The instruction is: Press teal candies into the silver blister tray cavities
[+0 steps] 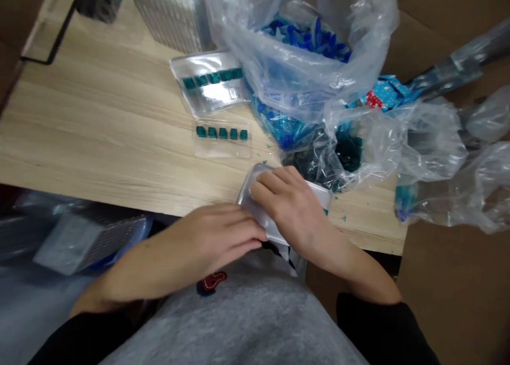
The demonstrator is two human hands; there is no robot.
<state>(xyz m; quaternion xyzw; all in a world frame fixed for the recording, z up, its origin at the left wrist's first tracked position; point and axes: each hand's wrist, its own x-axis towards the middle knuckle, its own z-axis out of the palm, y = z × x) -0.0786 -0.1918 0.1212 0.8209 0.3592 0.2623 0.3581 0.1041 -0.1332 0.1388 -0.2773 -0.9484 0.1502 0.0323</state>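
At the table's front edge lies a clear plastic tray, with a bit of green showing at its right end. My left hand is closed on the tray's near left edge, thumb side toward me. Bent fingers of my right hand press and grip the tray from above; its palm hides much of the tray, and the fingertips are not clear. Beyond my hands, a small clear blister tray has a row of several dark green cubes. Behind that rests a larger shiny clear tray with a similar green row.
A big clear bag of blue pieces stands at the back. In front of it, a smaller bag holds dark green pieces. Stacked clear trays stand at back left. Below the table's left edge is a clear plastic stack.
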